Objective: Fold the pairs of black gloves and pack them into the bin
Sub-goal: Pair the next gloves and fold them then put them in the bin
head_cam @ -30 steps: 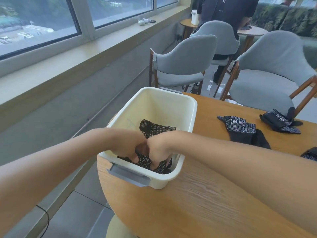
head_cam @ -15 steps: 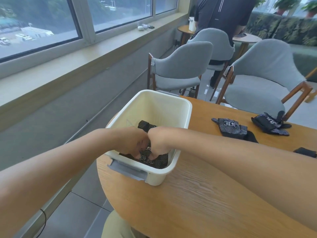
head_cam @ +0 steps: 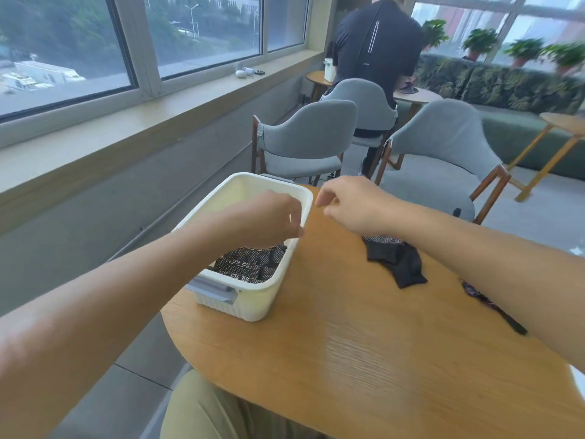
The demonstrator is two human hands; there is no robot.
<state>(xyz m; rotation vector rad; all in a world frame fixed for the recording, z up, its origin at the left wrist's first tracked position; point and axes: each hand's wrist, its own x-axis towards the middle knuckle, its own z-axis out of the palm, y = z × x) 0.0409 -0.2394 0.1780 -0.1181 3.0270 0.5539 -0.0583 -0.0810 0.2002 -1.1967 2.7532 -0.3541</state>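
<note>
1. Under both hands spreads the wooden table (head_cam: 364,343), which carries everything below.
2. Beneath the left hand (head_cam: 269,217) stands the cream bin (head_cam: 253,299), at the table's left edge, with a grey handle on its near wall.
3. Left hand: it hovers over the bin's open top, fingers loosely curled downward, holding nothing that can be seen.
4. Right hand (head_cam: 351,204): it is raised just right of the bin's far corner, above bare table, fingers loosely bent and thumb near the forefinger; nothing shows between them.
5. Below the left hand, inside the bin, lie folded gloves (head_cam: 247,264), black with white dots, packed side by side at the near end.
6. Just under the right wrist, a loose glove pair (head_cam: 395,258) lies flat on the table, apart from the bin.
7. Under the right forearm, another glove (head_cam: 487,304) lies partly hidden near the table's right edge.
</note>
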